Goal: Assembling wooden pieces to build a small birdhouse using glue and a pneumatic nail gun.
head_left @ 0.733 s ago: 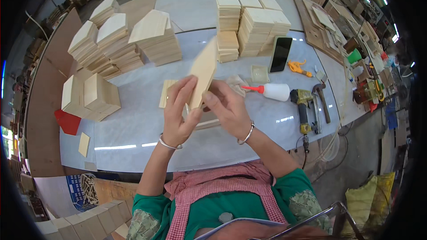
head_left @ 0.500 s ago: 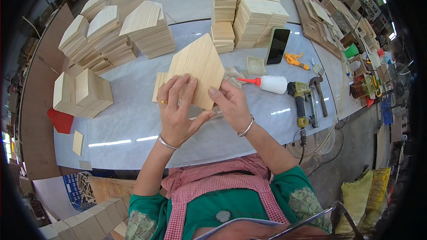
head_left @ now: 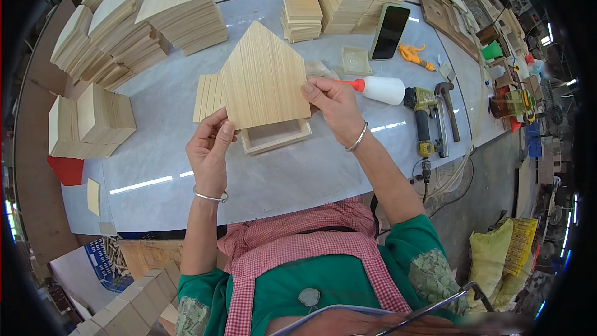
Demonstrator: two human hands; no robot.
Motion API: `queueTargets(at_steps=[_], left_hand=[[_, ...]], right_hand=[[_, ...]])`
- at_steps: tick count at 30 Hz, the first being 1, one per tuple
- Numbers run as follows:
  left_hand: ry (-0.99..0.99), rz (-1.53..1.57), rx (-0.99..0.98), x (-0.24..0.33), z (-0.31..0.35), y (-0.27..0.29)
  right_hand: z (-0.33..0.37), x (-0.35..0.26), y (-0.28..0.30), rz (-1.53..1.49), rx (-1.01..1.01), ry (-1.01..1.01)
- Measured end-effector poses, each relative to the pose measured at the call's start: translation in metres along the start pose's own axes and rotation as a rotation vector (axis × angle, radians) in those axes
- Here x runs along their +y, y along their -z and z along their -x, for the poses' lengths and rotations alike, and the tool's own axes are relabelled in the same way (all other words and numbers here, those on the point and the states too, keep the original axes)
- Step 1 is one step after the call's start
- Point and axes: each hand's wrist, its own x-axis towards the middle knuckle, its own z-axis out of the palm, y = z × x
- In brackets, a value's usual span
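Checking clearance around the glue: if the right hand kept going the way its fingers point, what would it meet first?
The right hand points left and already grips the house-shaped pale wooden panel; beyond it, probably the slat stack.

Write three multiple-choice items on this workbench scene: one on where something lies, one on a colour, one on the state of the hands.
1. Where does the glue bottle lie?
A. Right of the house-shaped wooden panel
B. On the floor
C. On top of the panel stacks

2. What colour is the glue bottle's nozzle?
A. Blue
B. Red
C. Black

3. How is the house-shaped wooden panel held?
A. Lying flat, untouched
B. By the right hand alone
C. By both hands, above a small wooden frame

Answers:
1 A, the bottle rests on the table beside the right hand.
2 B, the tip is red.
3 C, the left hand pinches its lower corner and the right hand its right edge.
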Motion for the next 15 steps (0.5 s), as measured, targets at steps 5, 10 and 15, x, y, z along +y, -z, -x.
queueTargets(at_steps=[5,10,15], left_hand=[[-0.066,-0.003,-0.001,-0.0054,-0.0017,0.0006],[-0.079,0.032,0.013,-0.0073,0.0,-0.0049],[-0.081,0.021,0.004,-0.0091,0.002,-0.0021]], right_hand=[[-0.0032,0.005,0.0049,0.033,-0.057,0.015],[-0.0038,0.0063,0.0045,-0.022,0.001,-0.011],[-0.005,0.0075,0.0054,-0.027,0.006,-0.017]])
